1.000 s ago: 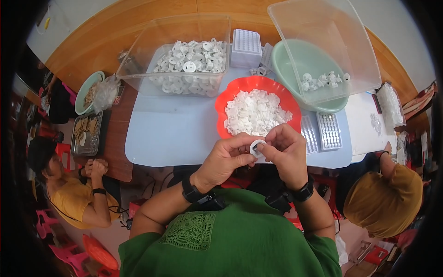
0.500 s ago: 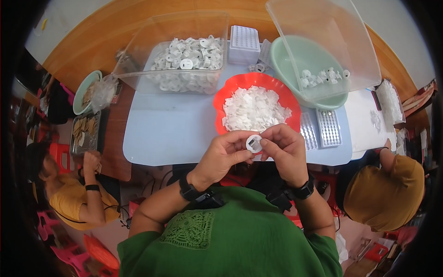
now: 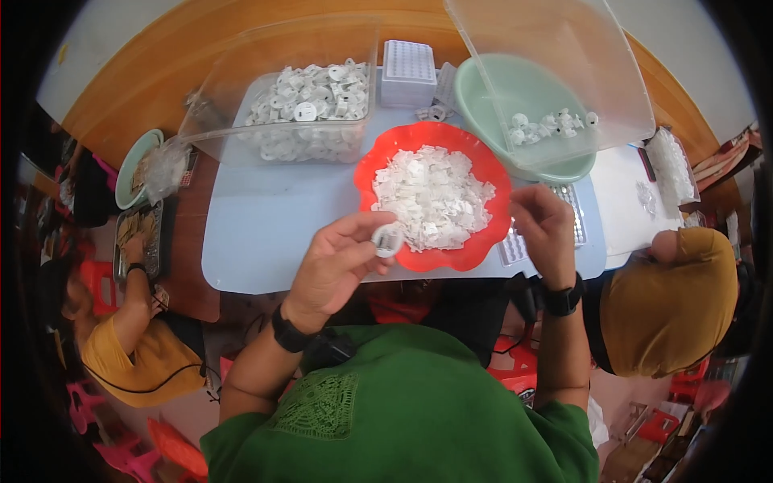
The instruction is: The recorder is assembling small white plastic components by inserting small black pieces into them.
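White disc (image 3: 388,241), just one, is pinched between thumb and fingers of the left hand (image 3: 332,264) beside one red bowl's (image 3: 451,260) near-left rim; the right hand (image 3: 549,233), fingers curled inward, hovers by its right rim, any grip impossible to tell.

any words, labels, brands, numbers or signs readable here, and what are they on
No text can be read in this view.
White round piece in the left hand: too small and blurred to tell if anything is printed.
White disc in the clear box: dark marks, too small to read.
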